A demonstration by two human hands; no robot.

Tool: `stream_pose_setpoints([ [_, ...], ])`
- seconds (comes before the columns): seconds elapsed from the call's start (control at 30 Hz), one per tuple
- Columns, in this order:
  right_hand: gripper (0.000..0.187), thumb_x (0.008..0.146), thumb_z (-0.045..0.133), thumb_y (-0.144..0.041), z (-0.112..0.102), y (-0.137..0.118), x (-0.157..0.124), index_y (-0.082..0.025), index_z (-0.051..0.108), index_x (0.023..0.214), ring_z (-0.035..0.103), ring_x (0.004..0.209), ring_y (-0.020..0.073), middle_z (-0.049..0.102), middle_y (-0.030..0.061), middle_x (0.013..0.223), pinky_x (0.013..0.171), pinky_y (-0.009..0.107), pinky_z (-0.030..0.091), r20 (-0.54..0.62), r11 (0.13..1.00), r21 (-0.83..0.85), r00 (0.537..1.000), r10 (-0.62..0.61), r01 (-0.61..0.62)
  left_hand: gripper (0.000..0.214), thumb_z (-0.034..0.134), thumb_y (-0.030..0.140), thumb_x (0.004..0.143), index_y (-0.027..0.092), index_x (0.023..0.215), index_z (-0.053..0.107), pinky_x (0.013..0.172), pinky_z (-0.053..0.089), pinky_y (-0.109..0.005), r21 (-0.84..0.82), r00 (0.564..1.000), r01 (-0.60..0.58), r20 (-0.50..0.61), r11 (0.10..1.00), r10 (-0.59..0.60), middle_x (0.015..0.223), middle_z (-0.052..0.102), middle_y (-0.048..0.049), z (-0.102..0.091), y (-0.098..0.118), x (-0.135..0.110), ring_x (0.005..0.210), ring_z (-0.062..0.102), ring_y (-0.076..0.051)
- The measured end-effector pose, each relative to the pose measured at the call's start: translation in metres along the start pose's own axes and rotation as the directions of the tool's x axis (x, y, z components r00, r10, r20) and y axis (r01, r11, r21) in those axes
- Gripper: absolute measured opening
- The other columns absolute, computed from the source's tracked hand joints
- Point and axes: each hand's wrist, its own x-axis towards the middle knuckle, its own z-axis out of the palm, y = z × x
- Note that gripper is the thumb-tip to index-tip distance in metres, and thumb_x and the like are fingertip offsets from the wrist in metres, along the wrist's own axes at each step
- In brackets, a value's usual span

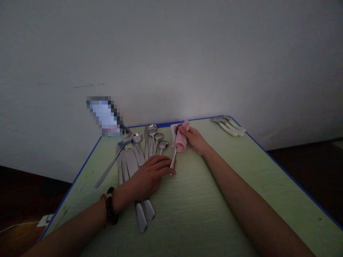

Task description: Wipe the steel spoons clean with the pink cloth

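Grip closed – my right hand (pixel 195 141) holds the pink cloth (pixel 182 142) round the bowl of the spoon (pixel 174 157) near the far edge of the bench (pixel 203 214), left hand (pixel 150 178) pinching the handle – I'd keep that end pinned and twist in short strokes.

Bench (pixel 203 207): pale green top with a blue edge, set against the wall.
Loose cutlery (pixel 134 157): steel spoons, knives and a fork spread at the bench's far left.
White-handled cutlery (pixel 229 126): a small group at the far right corner, well apart.
Wall (pixel 187 53): plain white.
Floor (pixel 308 160): dark, on both sides.
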Motion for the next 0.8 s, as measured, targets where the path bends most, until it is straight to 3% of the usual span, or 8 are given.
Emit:
stream_pose_setpoints([
  [0.2, 0.038, 0.066, 0.069, -0.052, -0.0014, 0.0022, 0.0014, -0.016, 0.062, 0.078, 0.044, 0.062, 0.0098, 0.055, -0.0032, 0.068, 0.059, 0.023, 0.035, -0.008, 1.0, -0.004, 1.0, -0.001, 0.001, 0.057, 0.041, -0.004, 0.068, 0.023, 0.115, 0.056, 0.105, 0.036, -0.045, -0.015, 1.0, -0.01, -0.015, 1.0, 0.01, 0.126, 0.056, -0.0054, 0.0012, -0.0022, -0.0005, 0.124, 0.041, -0.023],
  [0.47, 0.032, 0.065, 0.071, -0.044, 0.0005, -0.001, -0.0017, -0.017, 0.064, 0.081, 0.047, 0.067, 0.0106, 0.058, -0.0025, 0.073, 0.065, 0.024, 0.038, 0.032, 0.999, 0.033, 0.999, -0.027, 0.025, 0.048, 0.04, -0.002, 0.076, 0.014, 0.121, 0.051, 0.105, 0.037, -0.043, -0.032, 0.995, 0.035, -0.09, 0.999, -0.038, 0.124, 0.056, -0.0117, 0.0051, -0.0027, -0.0035, 0.12, 0.046, -0.021],
  [0.63, 0.027, 0.061, 0.073, -0.032, 0.0005, -0.0033, -0.0047, -0.019, 0.065, 0.083, 0.05, 0.071, 0.0115, 0.06, -0.0026, 0.077, 0.068, 0.024, 0.04, 0.059, 0.995, 0.097, 0.998, -0.003, -0.002, 0.037, 0.039, 0.007, 0.087, 0.015, 0.122, 0.05, 0.103, 0.039, -0.041, -0.057, 0.99, 0.051, -0.126, 0.997, -0.058, 0.121, 0.058, -0.0115, 0.0041, -0.0011, -0.0027, 0.117, 0.049, -0.021],
  [0.8, 0.028, 0.06, 0.074, -0.031, 0.0032, -0.0048, -0.0052, -0.018, 0.064, 0.082, 0.052, 0.072, 0.0117, 0.061, -0.0027, 0.075, 0.069, 0.024, 0.041, -0.011, 0.991, 0.13, 1.0, 0.017, -0.015, 0.03, 0.046, 0.022, 0.09, 0.017, 0.119, 0.05, 0.1, 0.042, -0.039, -0.122, 0.982, 0.11, -0.139, 0.986, -0.127, 0.118, 0.059, -0.0108, 0.0018, -0.0007, -0.001, 0.113, 0.051, -0.021],
])
